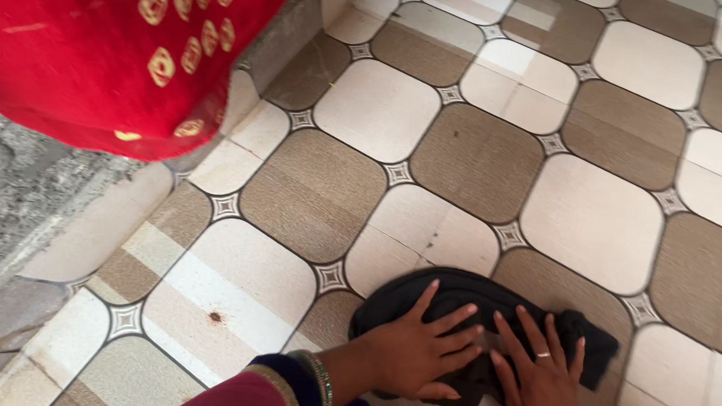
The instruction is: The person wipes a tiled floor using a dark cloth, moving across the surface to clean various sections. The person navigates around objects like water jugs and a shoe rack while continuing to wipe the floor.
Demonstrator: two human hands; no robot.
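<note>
A crumpled black cloth (473, 292) lies on the tiled floor (474, 156) near the bottom of the view. My left hand (414, 353) lies flat on the cloth's left part, fingers spread and pointing right. Green and gold bangles and a maroon sleeve with blue trim (301, 391) cover that wrist. My right hand (539, 371) presses flat on the cloth just right of the left hand, fingers spread and pointing away from me, with a ring on one finger. Neither hand grips the cloth; both palms rest on it.
The floor has beige and brown octagonal tiles with small patterned squares between them. A red fabric with gold motifs (107, 68) hangs at the upper left over a rough grey concrete ledge (15, 196). A small rust-coloured spot (215, 318) marks one tile.
</note>
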